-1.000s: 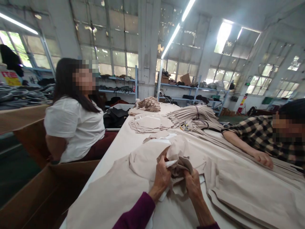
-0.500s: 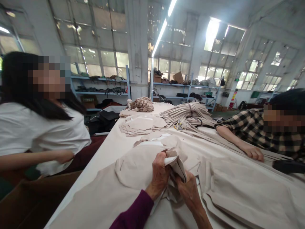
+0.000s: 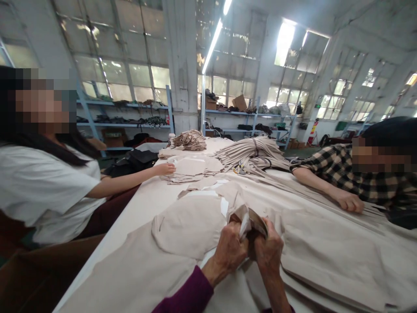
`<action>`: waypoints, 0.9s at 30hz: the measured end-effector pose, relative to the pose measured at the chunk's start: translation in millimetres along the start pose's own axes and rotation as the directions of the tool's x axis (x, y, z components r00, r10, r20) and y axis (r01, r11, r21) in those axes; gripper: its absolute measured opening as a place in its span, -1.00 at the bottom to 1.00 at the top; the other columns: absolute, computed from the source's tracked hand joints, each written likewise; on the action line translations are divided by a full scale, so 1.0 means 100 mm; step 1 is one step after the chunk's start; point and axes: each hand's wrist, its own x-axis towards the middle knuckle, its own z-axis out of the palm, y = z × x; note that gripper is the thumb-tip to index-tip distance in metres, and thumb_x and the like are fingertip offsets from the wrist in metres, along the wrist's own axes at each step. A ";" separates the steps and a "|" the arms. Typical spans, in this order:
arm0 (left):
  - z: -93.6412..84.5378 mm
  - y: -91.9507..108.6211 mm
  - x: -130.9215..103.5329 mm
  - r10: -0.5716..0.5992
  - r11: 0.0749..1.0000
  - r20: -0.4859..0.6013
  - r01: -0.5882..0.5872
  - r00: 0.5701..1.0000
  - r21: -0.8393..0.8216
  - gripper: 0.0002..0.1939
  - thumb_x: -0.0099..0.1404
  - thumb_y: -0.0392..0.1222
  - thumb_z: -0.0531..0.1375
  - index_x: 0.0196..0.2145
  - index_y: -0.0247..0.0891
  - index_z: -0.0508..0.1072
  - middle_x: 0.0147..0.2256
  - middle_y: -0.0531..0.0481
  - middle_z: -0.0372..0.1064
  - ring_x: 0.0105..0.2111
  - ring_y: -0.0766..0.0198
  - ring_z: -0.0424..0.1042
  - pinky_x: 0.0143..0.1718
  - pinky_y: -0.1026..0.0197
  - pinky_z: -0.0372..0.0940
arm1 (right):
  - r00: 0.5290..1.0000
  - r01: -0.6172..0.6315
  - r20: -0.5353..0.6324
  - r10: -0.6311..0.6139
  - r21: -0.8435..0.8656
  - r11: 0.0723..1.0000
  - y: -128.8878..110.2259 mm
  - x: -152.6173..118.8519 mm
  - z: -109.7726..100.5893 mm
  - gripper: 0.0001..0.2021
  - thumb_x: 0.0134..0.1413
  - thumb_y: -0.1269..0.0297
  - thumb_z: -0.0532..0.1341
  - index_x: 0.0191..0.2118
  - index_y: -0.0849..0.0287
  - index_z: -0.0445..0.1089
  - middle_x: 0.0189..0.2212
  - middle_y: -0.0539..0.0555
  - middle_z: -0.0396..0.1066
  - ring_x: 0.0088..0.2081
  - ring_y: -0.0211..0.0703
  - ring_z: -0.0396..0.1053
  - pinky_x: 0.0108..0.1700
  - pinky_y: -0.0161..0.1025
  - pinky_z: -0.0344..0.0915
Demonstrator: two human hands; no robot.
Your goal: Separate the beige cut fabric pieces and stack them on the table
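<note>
My left hand (image 3: 230,247), below a purple sleeve, is closed on a folded edge of beige fabric (image 3: 239,214). My right hand (image 3: 269,245) grips the same piece from the other side, its thumb along the folded rim. Between the two hands the cloth stands up off the table, opened into a dark hollow, with a white layer showing inside. Fingertips of both hands are partly hidden in the folds. Flat beige panels (image 3: 187,224) lie left of my hands, and a stack of larger beige panels (image 3: 332,256) lies to their right.
A co-worker in a white shirt (image 3: 48,187) sits at the left, one hand (image 3: 166,169) on a pile of cut pieces (image 3: 190,167). Another in a checked shirt (image 3: 329,174) leans over long beige strips (image 3: 250,150) at the right. Small snips (image 3: 240,168) lie beside the strips.
Both my hands have shifted slightly right, and the fabric between them is spread wider. The left co-worker's arm has reached out onto the pile of cut pieces.
</note>
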 end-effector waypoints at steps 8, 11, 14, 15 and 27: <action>-0.15 -0.19 0.07 -0.171 0.920 -0.152 0.213 0.974 0.330 -0.85 0.12 -0.37 0.02 -0.41 -0.27 0.36 -0.45 -0.07 0.30 -0.47 0.21 0.31 -0.43 0.22 0.17 | 0.976 -0.036 0.211 -0.050 0.387 0.921 -0.07 -0.03 0.08 -0.71 -0.05 0.28 0.04 -0.22 0.26 0.40 -0.31 0.14 0.46 -0.26 -0.04 0.36 -0.24 -0.22 0.28; -0.25 -0.29 0.10 -0.104 0.867 -0.258 0.214 0.961 0.451 -0.88 0.16 -0.36 0.02 -0.39 -0.31 0.35 -0.31 -0.17 0.28 -0.32 0.15 0.32 -0.32 0.18 0.23 | 0.920 -0.088 0.384 -0.084 0.409 0.908 -0.14 -0.06 0.11 -0.77 -0.06 0.19 0.13 -0.37 0.25 0.40 -0.46 0.08 0.44 -0.40 -0.10 0.33 -0.42 -0.29 0.24; -0.32 -0.34 0.13 0.073 0.894 -0.272 0.058 0.959 0.443 -0.88 0.18 -0.36 0.02 -0.33 -0.33 0.32 -0.14 -0.25 0.24 -0.08 0.08 0.26 -0.11 0.11 0.21 | 0.940 -0.055 0.338 -0.034 0.248 0.967 -0.15 -0.07 0.16 -0.78 -0.11 0.22 0.14 -0.36 0.25 0.40 -0.50 0.08 0.41 -0.43 -0.08 0.33 -0.43 -0.27 0.22; -0.32 -0.34 0.13 0.098 0.908 -0.260 0.020 0.961 0.418 -0.87 0.18 -0.37 0.01 -0.32 -0.33 0.31 -0.14 -0.23 0.25 -0.09 0.10 0.26 -0.11 0.11 0.21 | 0.963 -0.043 0.270 0.000 0.153 0.987 -0.14 -0.07 0.17 -0.79 -0.12 0.27 0.12 -0.34 0.24 0.40 -0.51 0.08 0.41 -0.43 -0.07 0.33 -0.41 -0.25 0.22; -0.50 -0.32 0.13 -0.265 0.955 -0.229 0.287 0.937 0.071 -0.91 0.03 -0.30 0.00 -0.51 -0.26 0.29 -0.52 0.01 0.23 -0.39 0.17 0.26 -0.35 0.20 0.14 | 0.810 -0.523 0.586 0.037 0.692 0.497 -0.19 -0.06 -0.08 -0.58 -0.17 0.21 0.27 -0.09 0.15 0.40 -0.26 0.16 0.48 -0.29 0.03 0.43 -0.29 -0.12 0.33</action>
